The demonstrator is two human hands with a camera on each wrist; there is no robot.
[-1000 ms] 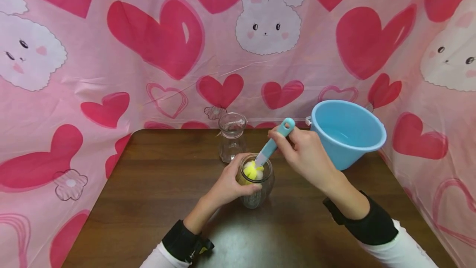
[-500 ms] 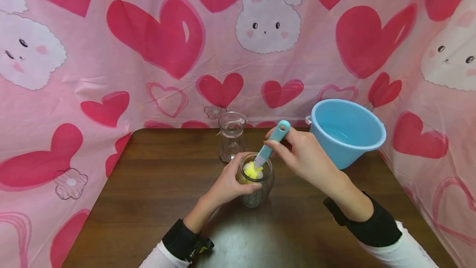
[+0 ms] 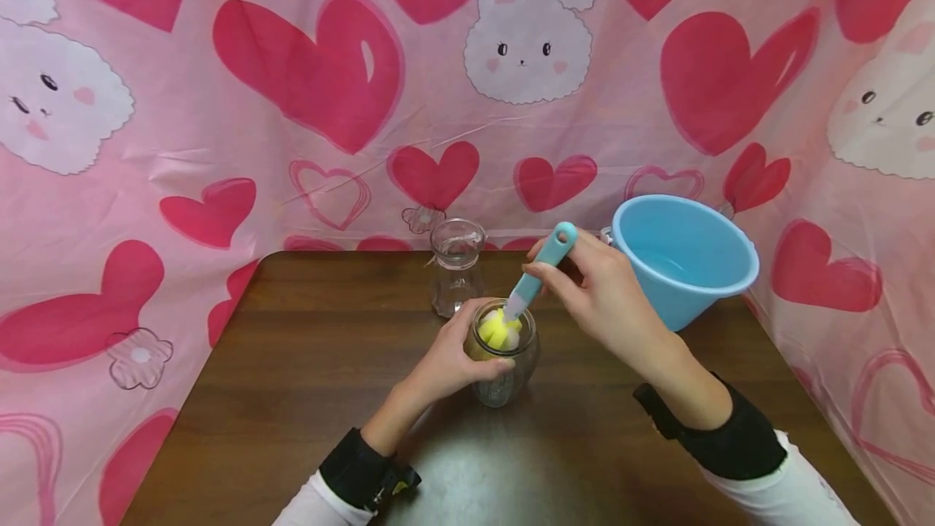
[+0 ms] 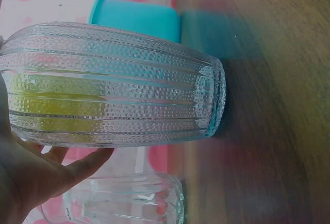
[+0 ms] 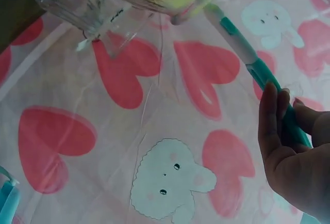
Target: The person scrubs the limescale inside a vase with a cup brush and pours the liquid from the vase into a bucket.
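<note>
Two hands share the work: our left hand (image 3: 447, 364) wraps its grip round the ribbed glass jar (image 3: 504, 364), which stands near the middle of the table (image 3: 292, 364), so the jar stays put against the push from above. Our right hand (image 3: 595, 299) pinches the teal handle of the brush (image 3: 540, 270) high up, slanted so that its yellow sponge head (image 3: 498, 331) sits inside the jar's mouth (the wrist view shows yellow through the glass wall). Behind stands a second, empty glass jar (image 3: 456, 266); the blue basin (image 3: 682, 258) waits just beside our right hand, within easy reach.
</note>
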